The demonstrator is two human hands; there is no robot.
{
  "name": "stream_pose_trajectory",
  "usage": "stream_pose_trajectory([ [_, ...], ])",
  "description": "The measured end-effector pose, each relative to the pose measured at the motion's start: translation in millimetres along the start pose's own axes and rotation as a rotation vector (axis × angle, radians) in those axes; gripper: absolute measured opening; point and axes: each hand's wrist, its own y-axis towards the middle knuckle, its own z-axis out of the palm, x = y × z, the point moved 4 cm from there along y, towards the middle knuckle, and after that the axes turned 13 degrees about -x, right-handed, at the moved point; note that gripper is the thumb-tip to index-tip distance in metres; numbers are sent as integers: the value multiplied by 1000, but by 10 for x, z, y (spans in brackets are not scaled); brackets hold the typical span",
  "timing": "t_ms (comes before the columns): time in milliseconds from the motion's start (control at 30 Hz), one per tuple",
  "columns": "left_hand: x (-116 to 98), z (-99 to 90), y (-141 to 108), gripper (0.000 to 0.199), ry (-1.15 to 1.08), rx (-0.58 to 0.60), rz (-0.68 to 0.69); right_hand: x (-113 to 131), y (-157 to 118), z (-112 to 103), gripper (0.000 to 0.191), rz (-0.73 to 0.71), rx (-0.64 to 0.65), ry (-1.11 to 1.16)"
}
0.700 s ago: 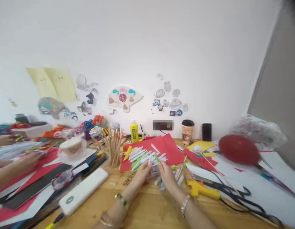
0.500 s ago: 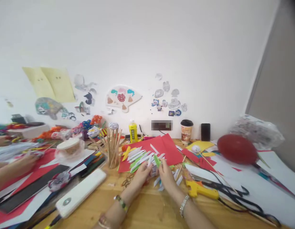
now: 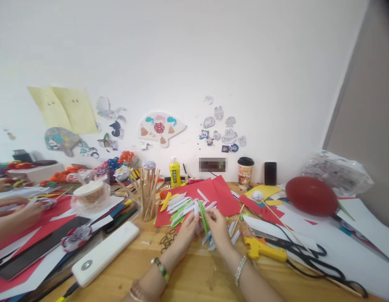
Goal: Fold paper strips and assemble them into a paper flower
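Note:
My left hand (image 3: 189,225), with a beaded bracelet at its wrist, is closed on a bundle of white folded paper strips (image 3: 196,206). Beside it, my right hand (image 3: 217,225) pinches a green folded paper strip (image 3: 203,216) that stands nearly upright against the bundle. The lower ends of the bundle are partly hidden by my fingers. Just behind the hands, more white, green and yellow folded strips (image 3: 178,204) lie on red paper (image 3: 217,195). A few loose pale strips (image 3: 235,238) rest under and beside my right hand.
Brown rubber bands (image 3: 168,240) lie left of my hands, near a white power bank (image 3: 105,253). Wooden sticks (image 3: 147,195) fill a cup. To the right are a yellow glue gun (image 3: 265,249), black-handled scissors (image 3: 307,247) and a red balloon (image 3: 311,196). A co-worker's hands (image 3: 21,214) work at far left.
The green strip has gone from tilted at my right fingertips to nearly upright between both hands, against the white bundle. My left hand has hardly moved.

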Motion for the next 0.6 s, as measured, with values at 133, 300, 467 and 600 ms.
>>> stream_pose_trajectory([
  [133,-4,19,-23,40,14,-16,3,55,-33,7,14,-24,-28,-35],
  [300,-23,7,-41,44,58,-54,1,27,-28,12,16,19,-52,32],
  [467,36,22,-75,49,86,-14,-53,55,-56,10,13,-33,-63,-19],
  [600,18,61,-92,45,48,22,-67,108,-64,11,15,-37,-58,-34],
])
